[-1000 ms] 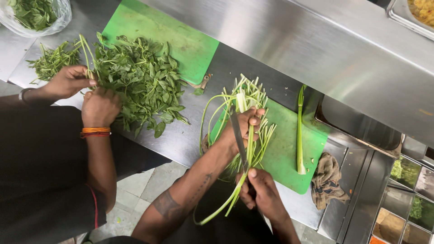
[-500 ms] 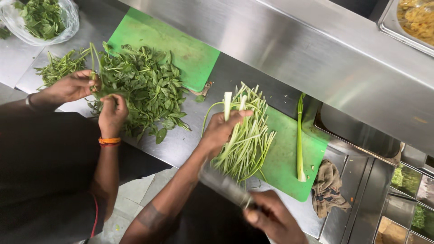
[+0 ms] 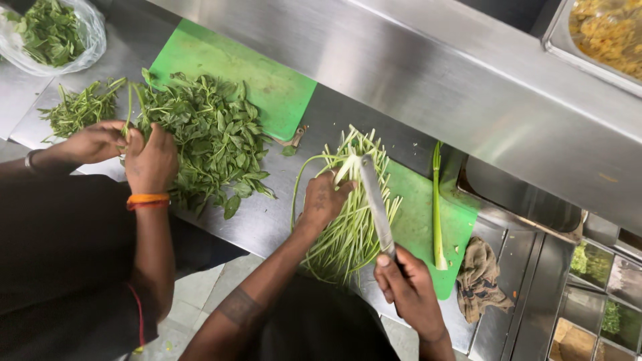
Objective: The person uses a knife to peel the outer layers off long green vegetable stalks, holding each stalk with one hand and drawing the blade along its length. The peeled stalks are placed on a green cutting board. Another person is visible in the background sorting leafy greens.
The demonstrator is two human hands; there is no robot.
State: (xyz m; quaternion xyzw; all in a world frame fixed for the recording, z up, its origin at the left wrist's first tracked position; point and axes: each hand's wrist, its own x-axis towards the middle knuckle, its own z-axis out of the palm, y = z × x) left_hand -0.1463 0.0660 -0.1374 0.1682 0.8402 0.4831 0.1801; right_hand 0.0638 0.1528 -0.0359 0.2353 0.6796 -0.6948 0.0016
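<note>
Item one: my left hand [image 3: 323,200], forearm angled up from the near edge, palm down, fingers spread and pressing flat on a bundle of pale green stalks [image 3: 348,214], not closed around it. The bundle lies lengthwise, partly on the right green cutting board [image 3: 428,227], partly on the steel counter [image 3: 267,220].

Item two: my right hand [image 3: 408,287], wrist bent, fingers wrapped tight round the handle of a long knife [image 3: 374,200]; the blade runs away from me over the stalks, its tip near their white ends.

Item three: a single green stalk [image 3: 437,200] lies alone on the same board, right of the knife. A brown rag [image 3: 483,277] sits just right of the board.

Item four: to the left, a co-worker's two hands [image 3: 134,150] rest in a heap of leafy greens [image 3: 214,140] on a second green board [image 3: 267,87].
</note>
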